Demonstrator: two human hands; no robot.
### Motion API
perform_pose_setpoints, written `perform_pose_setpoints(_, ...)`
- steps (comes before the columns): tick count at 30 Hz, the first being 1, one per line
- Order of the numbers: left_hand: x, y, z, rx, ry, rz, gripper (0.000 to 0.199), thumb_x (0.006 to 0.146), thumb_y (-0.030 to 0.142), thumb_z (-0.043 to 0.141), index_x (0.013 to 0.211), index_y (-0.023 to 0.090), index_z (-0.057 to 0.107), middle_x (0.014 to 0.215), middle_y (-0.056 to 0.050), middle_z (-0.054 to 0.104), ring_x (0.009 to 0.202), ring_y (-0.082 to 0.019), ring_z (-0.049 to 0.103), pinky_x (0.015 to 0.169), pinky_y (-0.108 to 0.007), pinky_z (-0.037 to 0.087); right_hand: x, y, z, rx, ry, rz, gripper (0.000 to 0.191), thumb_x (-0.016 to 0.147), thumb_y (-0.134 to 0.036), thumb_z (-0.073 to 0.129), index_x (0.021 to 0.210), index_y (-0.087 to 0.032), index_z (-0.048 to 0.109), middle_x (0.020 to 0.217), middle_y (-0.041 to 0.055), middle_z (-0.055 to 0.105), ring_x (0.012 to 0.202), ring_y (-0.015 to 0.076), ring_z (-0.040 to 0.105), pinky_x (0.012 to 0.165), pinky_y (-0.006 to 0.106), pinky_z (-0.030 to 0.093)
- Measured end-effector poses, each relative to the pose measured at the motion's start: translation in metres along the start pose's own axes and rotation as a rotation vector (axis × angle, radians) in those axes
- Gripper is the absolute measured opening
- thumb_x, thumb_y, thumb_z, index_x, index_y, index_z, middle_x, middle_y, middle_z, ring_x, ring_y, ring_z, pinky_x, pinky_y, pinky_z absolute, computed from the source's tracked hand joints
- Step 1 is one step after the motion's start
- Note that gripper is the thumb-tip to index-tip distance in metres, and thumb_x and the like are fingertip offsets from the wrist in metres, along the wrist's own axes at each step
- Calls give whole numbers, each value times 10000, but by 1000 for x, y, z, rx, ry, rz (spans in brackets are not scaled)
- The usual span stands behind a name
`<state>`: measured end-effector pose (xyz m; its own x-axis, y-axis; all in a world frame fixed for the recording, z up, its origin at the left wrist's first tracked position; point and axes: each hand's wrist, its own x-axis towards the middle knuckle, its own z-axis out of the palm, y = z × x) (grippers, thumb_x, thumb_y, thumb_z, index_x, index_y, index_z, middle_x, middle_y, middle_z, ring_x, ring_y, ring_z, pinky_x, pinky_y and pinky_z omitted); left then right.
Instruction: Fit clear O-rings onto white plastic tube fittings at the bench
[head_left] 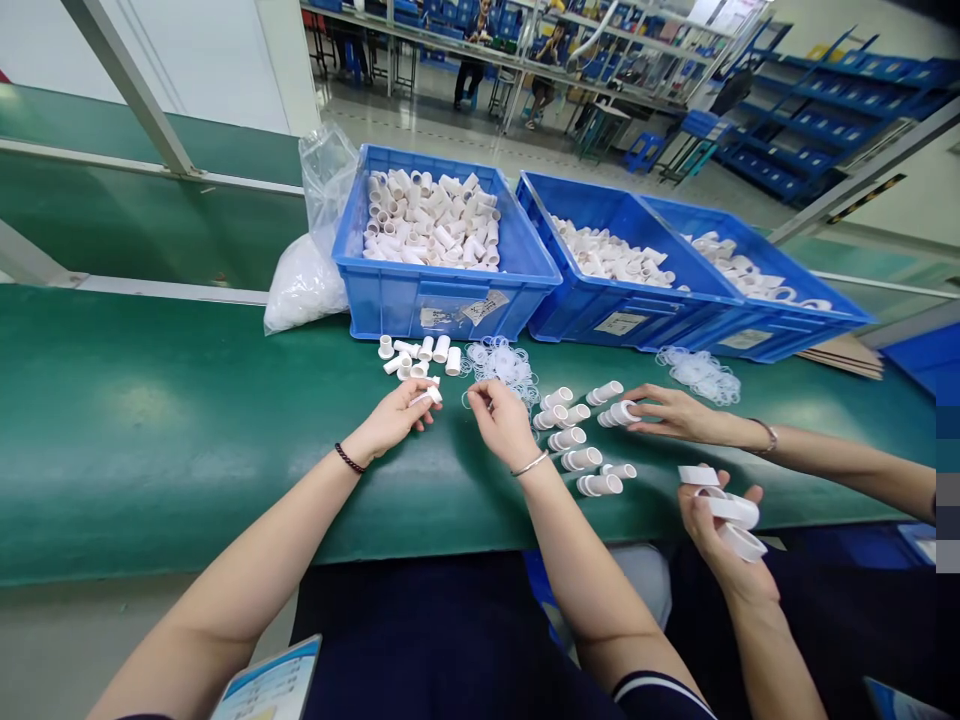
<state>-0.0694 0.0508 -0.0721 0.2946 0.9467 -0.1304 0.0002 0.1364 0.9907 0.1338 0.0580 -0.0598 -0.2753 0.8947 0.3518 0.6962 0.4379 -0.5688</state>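
Observation:
My left hand (399,413) pinches a white plastic fitting (429,396) over the green table. To its right, my right hand (498,415) has thumb and forefinger closed on a thin clear ring (466,399). Just beyond my right hand lies a pile of clear rings (501,366). Several loose white fittings (441,348) stand and lie behind my left hand. Right of my right hand, several white fittings (582,459) are set out in a loose group on the table.
Three blue bins (450,300) of white parts line the table's (187,440) far side, a clear bag (306,285) beside the left one. At the right, a co-worker's hand (667,412) touches a fitting; the other hand (724,540) holds several wide white rings. More clear rings (699,376) lie behind.

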Motion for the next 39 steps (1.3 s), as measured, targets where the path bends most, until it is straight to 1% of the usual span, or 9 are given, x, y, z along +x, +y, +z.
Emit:
perform_pose_setpoints(3, -2, -3, 5, 167, -8, 72, 334, 878, 396, 476, 1137, 186, 494, 871, -19, 573, 655, -102, 499, 602, -240, 416, -2, -16, 13, 153, 1, 37, 182, 934, -318, 426, 923, -197, 562, 846, 36, 610, 749, 157, 552, 704, 287, 441)
perform_pose_setpoints(8, -7, 0, 11, 420, 60, 152, 363, 835, 454, 540, 1064, 185, 454, 1046, -53, 547, 917, -180, 535, 792, -310, 430, 0, -21, 28, 143, 7, -1, 145, 912, -272, 450, 895, -193, 571, 847, 39, 613, 797, 166, 557, 721, 279, 424)
perform_pose_setpoints(12, -9, 5, 11, 544, 70, 175, 265, 864, 443, 487, 957, 199, 441, 931, -24, 563, 814, -172, 543, 715, -294, 414, 1, -18, 28, 175, -1, -16, 139, 907, -250, 451, 891, -187, 573, 864, 40, 621, 833, 164, 562, 758, 277, 422)
perform_pose_setpoints(17, -12, 8, 4, 618, -85, 243, 215, 834, 387, 547, 903, 206, 454, 792, 12, 544, 673, -143, 498, 620, -268, 360, 3, -13, 27, 315, -102, 63, 136, 897, -258, 453, 883, -193, 572, 853, 25, 618, 799, 149, 557, 743, 273, 424)
perform_pose_setpoints(20, -11, 4, 6, 477, -70, 348, 211, 833, 354, 566, 943, 195, 481, 896, -17, 541, 781, -144, 509, 714, -277, 390, 3, -10, 30, 569, -155, 184, 158, 890, -325, 466, 950, -206, 550, 826, 4, 584, 686, 124, 524, 638, 254, 430)
perform_pose_setpoints(22, -9, -1, 12, 256, -13, 356, 240, 837, 351, 575, 982, 194, 466, 913, -20, 532, 803, -134, 511, 737, -270, 399, 3, -11, 34, 751, -160, 255, 202, 885, -375, 475, 999, -216, 526, 814, -8, 555, 609, 103, 485, 570, 240, 423)
perform_pose_setpoints(28, -4, -7, 32, -449, 40, 77, 278, 852, 424, 553, 956, 190, 447, 717, 28, 488, 609, -83, 467, 559, -208, 361, 1, -23, 39, 923, -90, 322, 270, 884, -442, 475, 1010, -210, 529, 730, -22, 536, 598, 99, 496, 582, 243, 445)
perform_pose_setpoints(33, -4, -6, 34, -618, 51, 25, 220, 874, 386, 531, 888, 181, 453, 696, 23, 496, 597, -81, 473, 543, -201, 372, 1, -23, 39, 833, -85, 258, 247, 871, -395, 536, 1017, -196, 536, 750, -4, 584, 677, 118, 556, 657, 264, 472)
perform_pose_setpoints(39, -6, -7, 34, -637, 62, -27, 192, 894, 365, 499, 888, 183, 437, 690, 25, 495, 563, -79, 464, 532, -206, 373, -1, -18, 39, 701, -69, 224, 236, 894, -382, 499, 1022, -193, 560, 795, 16, 607, 738, 137, 583, 728, 290, 492)
